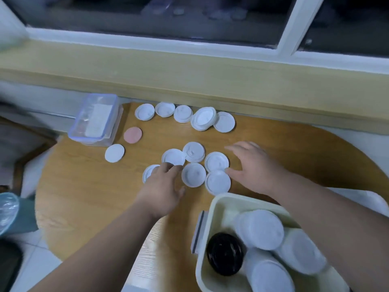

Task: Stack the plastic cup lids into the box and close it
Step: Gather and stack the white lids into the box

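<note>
Several white plastic lids [193, 174] lie clustered mid-table. My left hand [164, 184] reaches over them, its bent fingertips touching the near edge of one lid [173, 157] while its thumb stays apart; it partly hides another lid [148, 172]. My right hand [252, 165] hovers with spread fingers just right of the cluster, thumb beside the nearest lid [217, 182]. A cream box [212, 209] at the bottom right stands open and holds stacks of white lids [263, 230] and a black lid [225, 252]. More white lids [183, 113] line the table's far edge.
A clear lidded container with a blue rim [96, 119] sits at the table's far left, with a pink lid [132, 134] and a single white lid [114, 153] beside it. A yellow sill [189, 70] runs behind the round wooden table [84, 197].
</note>
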